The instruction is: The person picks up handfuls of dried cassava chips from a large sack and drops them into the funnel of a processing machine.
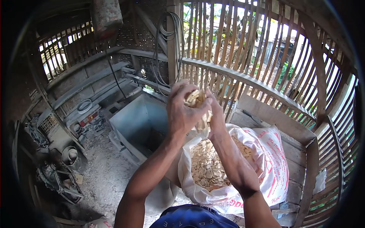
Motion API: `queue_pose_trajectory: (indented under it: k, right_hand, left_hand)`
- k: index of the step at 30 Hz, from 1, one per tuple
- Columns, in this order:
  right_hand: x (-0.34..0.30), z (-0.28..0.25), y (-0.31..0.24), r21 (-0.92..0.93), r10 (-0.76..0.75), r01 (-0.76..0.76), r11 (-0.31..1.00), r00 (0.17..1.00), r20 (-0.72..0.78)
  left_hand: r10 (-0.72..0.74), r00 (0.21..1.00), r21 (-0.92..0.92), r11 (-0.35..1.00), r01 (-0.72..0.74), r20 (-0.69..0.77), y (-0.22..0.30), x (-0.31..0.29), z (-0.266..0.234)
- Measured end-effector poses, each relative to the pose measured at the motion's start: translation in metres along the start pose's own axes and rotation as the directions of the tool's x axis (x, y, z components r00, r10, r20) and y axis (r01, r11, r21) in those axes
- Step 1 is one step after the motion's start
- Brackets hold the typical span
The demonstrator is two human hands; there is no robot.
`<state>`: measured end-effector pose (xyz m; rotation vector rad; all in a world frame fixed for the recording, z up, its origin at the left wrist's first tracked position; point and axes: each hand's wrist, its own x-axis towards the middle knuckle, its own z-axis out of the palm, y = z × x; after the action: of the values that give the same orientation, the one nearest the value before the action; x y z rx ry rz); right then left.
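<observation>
My left hand (181, 108) and my right hand (216, 116) are raised together in front of me, cupped around a clump of pale dried chips (195, 98). Some chips hang down between the palms. Below the hands stands an open white woven sack (275, 163) with red print, its rim folded back. It is filled with similar cream-coloured chips (207, 163), broken into flakes and slices; their exact kind I cannot make out. Left of the sack is a pale blue-grey metal hopper (131, 117) with a wide open top, close to my left forearm.
A wooden bench (294, 155) runs behind and right of the sack, against a slatted wall (243, 49). Looped cable (167, 34) hangs from a post. At left, a bucket (73, 157) and metal frame parts (62, 182) stand on the dusty floor (102, 171).
</observation>
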<state>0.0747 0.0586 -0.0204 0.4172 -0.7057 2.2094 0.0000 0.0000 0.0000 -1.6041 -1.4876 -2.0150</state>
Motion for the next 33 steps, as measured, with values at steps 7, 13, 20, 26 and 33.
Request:
queue_pose_trajectory:
  k: [7, 13, 20, 26, 33]
  right_hand:
    - [0.052, -0.052, 0.085, -0.298, 0.19, -0.304, 0.905, 0.915, -0.356]
    - [0.043, -0.063, 0.104, -0.458, 0.288, -0.521, 0.72, 0.825, -0.486]
    - [0.038, -0.081, 0.09, -0.695, 0.255, -0.371, 0.616, 0.929, -0.269]
    - [0.035, -0.079, 0.093, -0.979, 0.196, -0.169, 0.114, 0.97, -0.144]
    - [0.026, -0.055, 0.084, -0.989, 0.164, -0.128, -0.078, 0.977, -0.139]
  left_hand:
    - [-0.045, 0.997, 0.142, 0.988, 0.053, -0.059, -0.096, 0.008, -0.074]
    - [-0.414, 0.89, -0.103, 0.893, 0.438, 0.193, -0.142, -0.029, -0.126]
    - [-0.497, 0.755, -0.05, 0.821, 0.569, 0.427, -0.123, -0.03, -0.131]
    - [-0.43, 0.794, 0.066, 0.892, 0.447, 0.429, -0.146, -0.041, -0.144]
    - [-0.434, 0.801, 0.121, 0.897, 0.424, 0.411, -0.122, -0.037, -0.142]
